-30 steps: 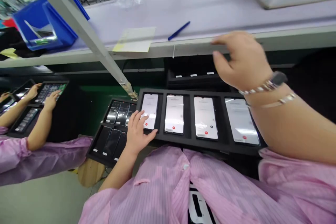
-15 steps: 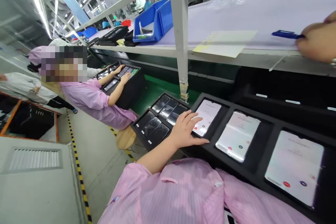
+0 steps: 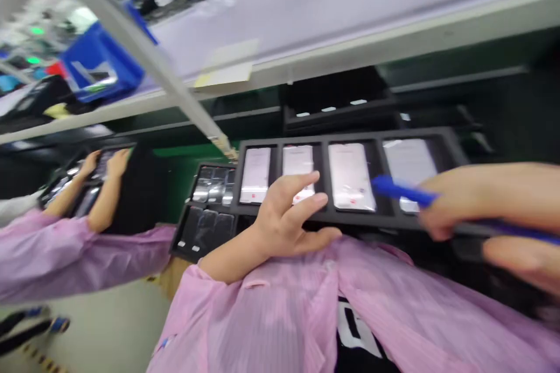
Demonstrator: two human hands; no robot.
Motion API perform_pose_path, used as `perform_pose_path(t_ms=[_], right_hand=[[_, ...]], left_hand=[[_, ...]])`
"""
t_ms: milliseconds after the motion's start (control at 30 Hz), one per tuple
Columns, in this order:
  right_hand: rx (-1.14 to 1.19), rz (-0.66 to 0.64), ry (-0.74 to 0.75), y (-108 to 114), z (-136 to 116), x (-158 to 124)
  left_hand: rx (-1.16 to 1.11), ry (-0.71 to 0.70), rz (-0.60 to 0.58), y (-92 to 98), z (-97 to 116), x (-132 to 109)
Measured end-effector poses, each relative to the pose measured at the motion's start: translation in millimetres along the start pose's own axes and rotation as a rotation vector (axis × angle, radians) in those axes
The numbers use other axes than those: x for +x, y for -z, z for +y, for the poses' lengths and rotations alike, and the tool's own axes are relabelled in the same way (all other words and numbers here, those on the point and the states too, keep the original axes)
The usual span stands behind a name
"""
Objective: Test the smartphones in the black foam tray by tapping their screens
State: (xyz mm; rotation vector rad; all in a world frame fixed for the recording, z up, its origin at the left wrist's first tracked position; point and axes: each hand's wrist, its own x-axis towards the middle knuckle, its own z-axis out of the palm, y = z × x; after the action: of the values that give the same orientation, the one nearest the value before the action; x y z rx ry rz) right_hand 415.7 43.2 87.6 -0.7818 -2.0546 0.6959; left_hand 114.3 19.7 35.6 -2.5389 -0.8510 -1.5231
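Note:
My left hand [image 3: 286, 218] hovers with fingers apart over the front of a black compartmented tray [image 3: 324, 154]. It partly covers a lit phone [image 3: 298, 157]; whether it touches is unclear. Other phones with pale lit screens lie in the same tray, including the far-left phone [image 3: 255, 169] and the middle phone [image 3: 349, 169]. My right hand [image 3: 464, 198], blurred by motion, is closed on a blue pen [image 3: 402, 188]. The pen points left above the tray, in front of the right-hand phone [image 3: 409, 157].
Further left stands another black tray [image 3: 186, 233] of dark-screened phones. A co-worker's hands [image 3: 111, 166] are over a separate tray. Above runs a shelf [image 3: 350, 41] with a paper sheet [image 3: 227, 73] on its edge, a slanting post [image 3: 144, 52] and a blue bin [image 3: 102, 58].
The view has swung right. My right hand, with the blue pen, has come down from the shelf to the tray. My left hand has moved right along the tray's phones.

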Motion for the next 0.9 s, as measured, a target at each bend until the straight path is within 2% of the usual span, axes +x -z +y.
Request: perform_pose_path(t_ms=[33,100,200,300,400,433,533,600,767,900], right_hand=[[0.016,-0.158,0.013,-8.1,-14.0,-10.6],[0.124,-0.238,-0.101,-29.6,-28.3,-25.6],[0.351,-0.061,-0.211,-54.0,-24.3,-47.5],[0.496,0.164,-0.228,-46.6,-13.1,-69.1],[0.433,0.512,-0.333,-15.1,6.8,-79.9],[0.362,0.554,-0.421,-5.0,17.0,-81.3],[0.123,0.499,-0.765,11.0,49.6,-82.1],[-0.004,0.443,-0.904,9.4,64.1,-80.8],[-0.237,0.372,-0.937,-4.7,66.5,-73.7],[-0.328,0.333,-0.930,-2.1,67.1,-76.0]], left_hand=[[-0.076,-0.032,-0.056,-7.5,4.8,8.3],[-0.185,-0.069,-0.244,-21.8,13.5,17.6],[-0.218,-0.112,-0.513,-36.0,22.4,20.7],[-0.250,-0.106,-0.609,-33.4,20.6,19.3],[-0.262,0.017,-0.519,-16.7,5.7,12.7],[-0.240,0.065,-0.471,-10.7,-0.9,8.6],[-0.138,0.163,-0.362,0.0,-19.7,-9.1],[-0.070,0.203,-0.314,0.0,-29.1,-22.8],[0.033,0.276,-0.185,-9.4,-42.2,-50.3],[0.028,0.291,-0.124,-13.9,-46.9,-61.7]])
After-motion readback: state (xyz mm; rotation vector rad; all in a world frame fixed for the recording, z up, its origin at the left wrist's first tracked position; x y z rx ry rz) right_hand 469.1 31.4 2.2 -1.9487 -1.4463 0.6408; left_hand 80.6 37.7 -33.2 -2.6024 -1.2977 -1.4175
